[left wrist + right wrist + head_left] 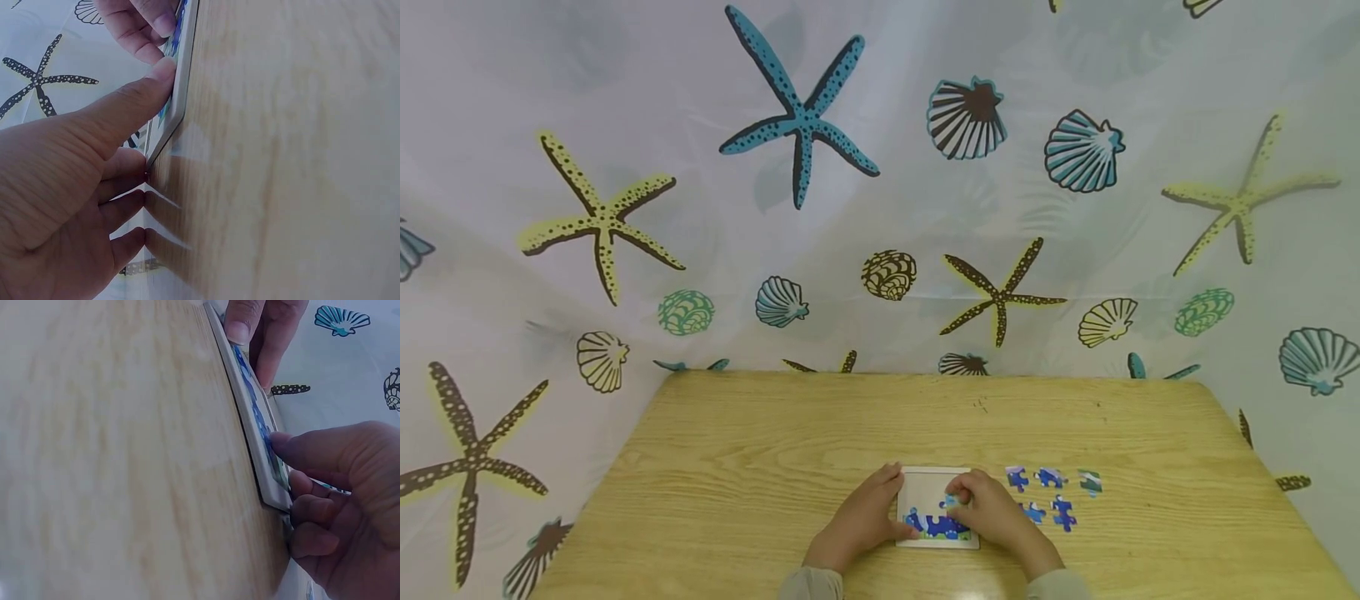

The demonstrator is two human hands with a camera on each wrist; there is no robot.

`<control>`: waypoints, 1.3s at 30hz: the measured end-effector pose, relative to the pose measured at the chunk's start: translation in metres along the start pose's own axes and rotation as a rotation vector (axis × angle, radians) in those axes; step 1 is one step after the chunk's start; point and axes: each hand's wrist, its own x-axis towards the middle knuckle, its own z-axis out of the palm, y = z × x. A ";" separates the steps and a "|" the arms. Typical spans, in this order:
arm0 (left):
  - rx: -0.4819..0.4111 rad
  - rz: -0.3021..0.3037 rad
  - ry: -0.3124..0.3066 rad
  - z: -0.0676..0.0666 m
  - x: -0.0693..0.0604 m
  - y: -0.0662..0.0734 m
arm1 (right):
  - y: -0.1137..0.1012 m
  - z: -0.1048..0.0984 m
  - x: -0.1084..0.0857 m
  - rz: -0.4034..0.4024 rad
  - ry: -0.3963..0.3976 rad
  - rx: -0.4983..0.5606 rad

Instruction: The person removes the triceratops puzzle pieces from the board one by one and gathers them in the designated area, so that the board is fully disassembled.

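Observation:
A white-rimmed jigsaw puzzle tray (936,544) lies flat on the wooden table, its lower part filled with blue and purple pieces (934,525). My left hand (865,512) holds the tray at its left side; in the left wrist view the thumb (134,94) lies over the rim and the other fingers are along the edge. My right hand (996,512) is over the tray's right side, pinching a light-blue puzzle piece (953,501) between thumb and fingers. In the right wrist view its thumb (306,447) touches the puzzle surface, and the piece itself is hidden.
Several loose puzzle pieces lie right of the tray, among them a blue one (1063,512) and a green-and-white one (1090,481). One blue piece (1033,512) is partly behind the right hand. A curtain (880,217) printed with starfish and shells surrounds the table (737,467).

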 end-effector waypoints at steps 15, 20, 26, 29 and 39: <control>0.017 0.004 0.006 -0.003 0.000 0.003 | -0.005 0.001 -0.002 0.062 0.004 0.010; 0.012 0.011 0.010 -0.004 -0.001 0.003 | -0.007 0.001 -0.003 0.038 0.018 0.025; 0.000 0.016 0.010 -0.004 -0.002 0.004 | -0.005 0.001 -0.004 0.016 0.034 0.055; 0.000 0.015 0.010 -0.005 -0.003 0.005 | -0.003 0.001 -0.005 0.033 0.058 0.107; 0.013 0.023 0.013 -0.003 -0.003 0.004 | 0.009 -0.021 -0.016 0.145 0.124 0.241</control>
